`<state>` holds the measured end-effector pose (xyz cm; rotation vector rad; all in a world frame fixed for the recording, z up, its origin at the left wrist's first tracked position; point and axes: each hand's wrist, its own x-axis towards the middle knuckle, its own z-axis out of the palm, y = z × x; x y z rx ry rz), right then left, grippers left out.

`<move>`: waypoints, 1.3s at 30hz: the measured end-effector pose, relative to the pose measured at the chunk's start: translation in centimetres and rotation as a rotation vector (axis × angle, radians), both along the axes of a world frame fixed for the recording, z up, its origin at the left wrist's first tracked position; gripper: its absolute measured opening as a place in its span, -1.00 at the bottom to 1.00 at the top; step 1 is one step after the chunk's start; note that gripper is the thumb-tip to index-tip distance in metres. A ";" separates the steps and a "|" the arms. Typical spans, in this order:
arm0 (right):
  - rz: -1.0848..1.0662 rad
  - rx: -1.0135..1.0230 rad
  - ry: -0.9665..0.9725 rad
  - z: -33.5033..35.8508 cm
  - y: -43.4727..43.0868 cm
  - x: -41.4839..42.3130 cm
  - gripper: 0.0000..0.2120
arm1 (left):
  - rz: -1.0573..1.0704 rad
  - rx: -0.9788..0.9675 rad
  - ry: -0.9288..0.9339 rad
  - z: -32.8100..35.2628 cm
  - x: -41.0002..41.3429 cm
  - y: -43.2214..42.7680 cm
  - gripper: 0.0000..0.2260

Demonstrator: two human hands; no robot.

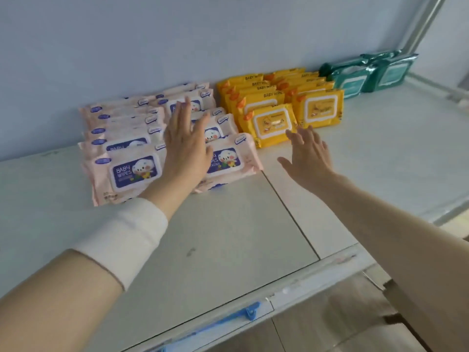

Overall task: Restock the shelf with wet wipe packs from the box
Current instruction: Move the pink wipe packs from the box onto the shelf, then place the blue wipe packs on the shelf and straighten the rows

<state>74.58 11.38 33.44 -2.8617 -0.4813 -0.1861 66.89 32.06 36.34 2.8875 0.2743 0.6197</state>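
Note:
Pink baby-wipe packs (127, 158) lean in two rows at the back left of the white shelf (228, 237). Yellow wipe packs (274, 123) stand in two rows to their right, and two dark green packs (365, 77) lie beyond those. My left hand (185, 146) stretches flat, fingers straight, between the two pink rows and over the front pack of the right row (228, 158). My right hand (309, 153) hovers with spread fingers just in front of the nearest yellow pack, holding nothing. A white band wraps my left forearm.
The shelf's front edge (304, 283) carries a blue price-tag clip (251, 312). A brown cardboard box (396, 301) shows partly at the lower right, below the shelf. A metal upright (426, 24) stands at the back right. A pale blue wall backs the shelf.

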 end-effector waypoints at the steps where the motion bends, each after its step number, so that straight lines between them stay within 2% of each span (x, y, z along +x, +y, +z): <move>1: -0.002 -0.089 -0.015 0.3 -2.3 -0.2 -0.39 | -0.088 0.095 0.073 0.5 1.0 -2.8 -0.47; 4: -0.045 -0.337 -0.023 0.9 -11.1 -1.4 -0.40 | -0.224 0.351 0.202 1.3 3.2 -12.7 -0.55; 6: -0.081 -0.436 0.008 1.1 -18.0 -3.0 -0.40 | -0.276 0.417 0.242 1.1 3.6 -19.9 -0.57; 12: -0.283 -0.471 0.098 -1.5 -41.2 -11.0 -0.41 | -0.556 0.414 0.404 -3.3 1.9 -43.1 -0.59; 19: -0.634 -0.515 0.391 -7.5 -63.1 -20.6 -0.37 | -0.821 0.443 0.603 -11.5 -3.3 -64.5 -0.53; 23: -0.684 -0.517 0.492 -11.8 -72.0 -21.9 -0.35 | -0.886 0.418 0.703 -16.2 -3.5 -71.9 -0.49; 27: -0.632 -0.482 0.556 -16.4 -78.8 -19.7 -0.34 | -0.875 0.346 0.853 -21.5 -1.6 -77.3 -0.49; 33: -0.463 -0.499 0.773 -21.9 -84.9 -16.9 -0.38 | -0.705 0.206 1.153 -28.8 -0.2 -81.6 -0.50; 39: -0.388 -0.468 0.937 -25.9 -90.7 -15.5 -0.36 | -0.569 0.092 1.287 -32.4 -1.2 -86.2 -0.52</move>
